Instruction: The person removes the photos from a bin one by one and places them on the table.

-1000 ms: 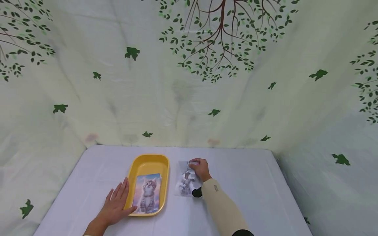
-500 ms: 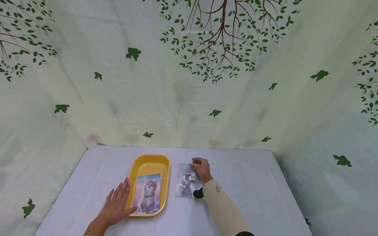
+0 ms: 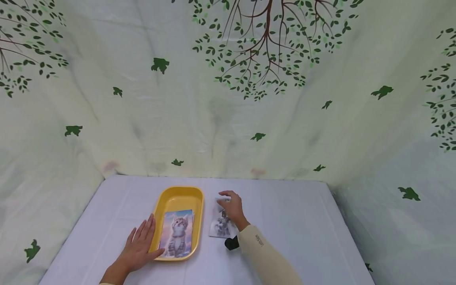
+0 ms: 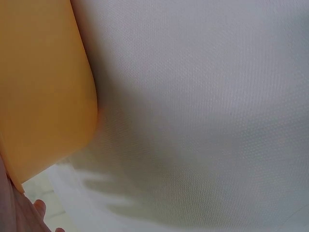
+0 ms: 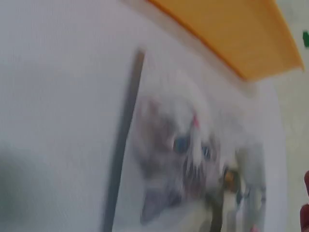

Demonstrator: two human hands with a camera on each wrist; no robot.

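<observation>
My right hand (image 3: 230, 208) curls over the far end of the grey kitten photo (image 3: 220, 228), fingers bent down onto its top edge and thumb side toward the tray; from the head view I judge it a pinch at that edge, though the contact itself hides under my knuckles. The photo lies on the white tablecloth (image 3: 292, 221) just right of the yellow tray (image 3: 177, 194), apart from it by a narrow strip of cloth, its near end bare and flat. My left hand (image 3: 140, 245) lies flat, fingers straight and spread, palm on the cloth with the fingertips against the tray's left rim, which I read as steadying the tray so it does not slide. Inside the tray sits another kitten photo (image 3: 177, 233), face up, toward the near end. A small black thing (image 3: 232, 243) shows beside my cream sleeve (image 3: 261, 253); I cannot tell what it is. Now the wrist views: the right one gives me the grey kitten photo (image 5: 193, 159) close, blurred, blue eyes visible, a shadow along its edge hinting it is lifted off the cloth, and the tray (image 5: 241, 34) beyond, none of which the head view resolves. The left one shows only the tray's outer wall (image 4: 43, 87), cloth and a fingertip (image 4: 37, 209).
</observation>
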